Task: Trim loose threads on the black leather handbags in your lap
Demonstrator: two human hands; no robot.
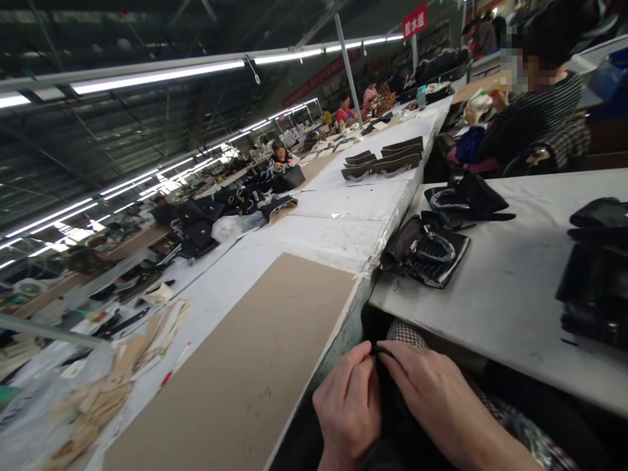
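Observation:
At the lower middle, my left hand (349, 400) and my right hand (432, 386) meet over my lap, just past the table edge. Both sets of fingers are closed, pinching a piece of black material (387, 392) that hangs down between them. It blends into the dark clothing below, so its full shape cannot be made out. Beyond the hands, a black handbag (439, 258) with a plastic-wrapped handle lies on the white side table (510, 275).
A beige board (245, 353) covers the near part of the long white worktable (324, 229). Tan strips (118, 366) and a red-tipped pen (167, 378) lie left. Dark bag pieces (387, 160) stand farther along. More black bags (598, 281) sit right. A person in a striped top (544, 114) works nearby.

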